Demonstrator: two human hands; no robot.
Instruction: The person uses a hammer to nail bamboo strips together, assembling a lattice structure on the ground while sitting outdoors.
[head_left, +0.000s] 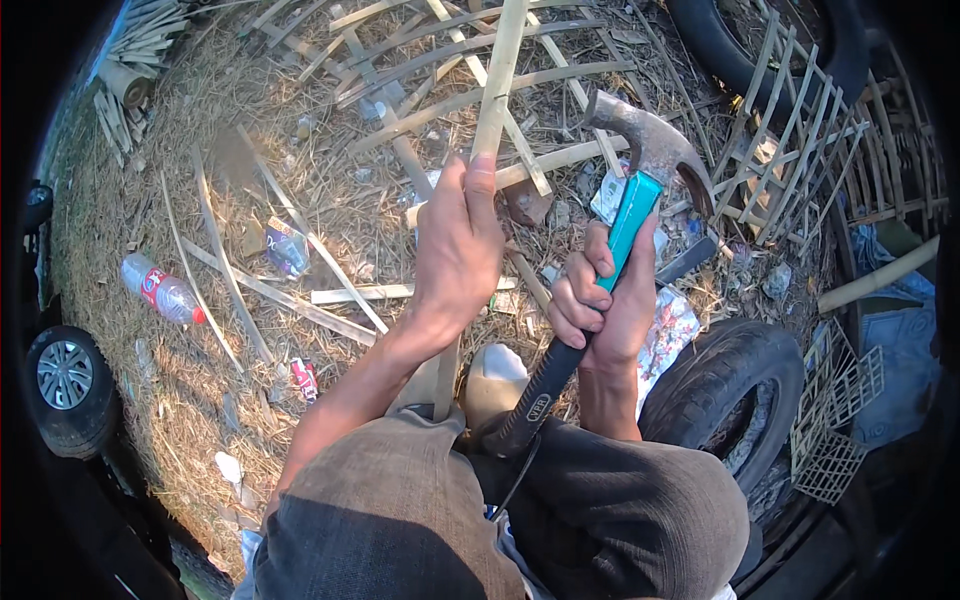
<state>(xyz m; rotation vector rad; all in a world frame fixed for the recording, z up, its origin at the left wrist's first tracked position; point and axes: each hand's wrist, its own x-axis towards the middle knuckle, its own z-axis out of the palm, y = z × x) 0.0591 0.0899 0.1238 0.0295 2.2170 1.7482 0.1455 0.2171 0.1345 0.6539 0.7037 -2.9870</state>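
My left hand (455, 245) is closed round a long, pale bamboo strip (502, 80), its thumb lying along the wood. The strip stands nearly upright in the picture and runs on below the hand toward my knees. In my right hand (618, 320) is a claw hammer (634, 215), gripped near the top of its black and turquoise handle. Its rusty steel head is up, to the right of the strip and apart from it. The handle's lower end reaches between my legs. Beyond both hands lies a loose lattice of bamboo strips (440, 115) on the ground.
A tyre (725, 375) lies by my right knee, another tyre (850, 50) at the far right. Near it leans a bamboo lattice panel (790, 140). Several loose strips (225, 260), a plastic bottle (162, 289) and a red can (305, 380) lie on straw-strewn ground at left, before a car wheel (66, 375).
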